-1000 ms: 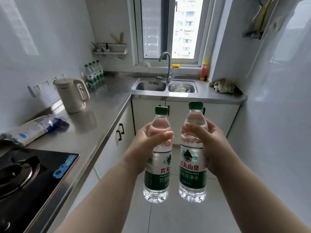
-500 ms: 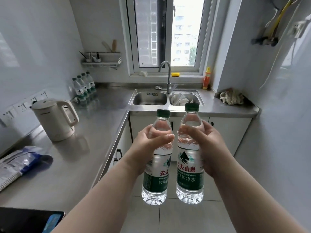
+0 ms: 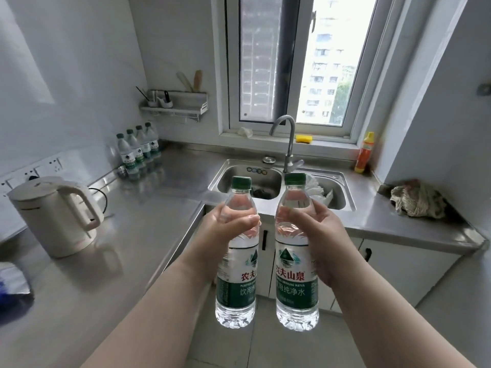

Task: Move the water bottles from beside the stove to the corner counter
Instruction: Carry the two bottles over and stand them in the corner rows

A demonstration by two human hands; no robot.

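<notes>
I hold two clear water bottles with green caps and green labels upright in front of me, over the floor beside the counter edge. My left hand (image 3: 220, 235) grips the left bottle (image 3: 236, 288) around its shoulder. My right hand (image 3: 316, 235) grips the right bottle (image 3: 297, 288) the same way. The two bottles hang side by side, almost touching. Far ahead on the left, several more bottles of the same kind (image 3: 138, 150) stand in a row in the corner of the steel counter (image 3: 148, 221), against the wall.
A white electric kettle (image 3: 55, 216) stands on the counter at left, with wall sockets behind it. A double sink (image 3: 281, 181) with a tall tap lies under the window. An orange bottle (image 3: 366, 152) and a crumpled rag (image 3: 417, 199) sit at right. A blue-white packet (image 3: 10, 282) lies at the left edge.
My view has moved forward along the counter: the stove has dropped out of sight, and the kettle, sink and corner bottles are nearer. Both hands still hold their bottles the same way.
</notes>
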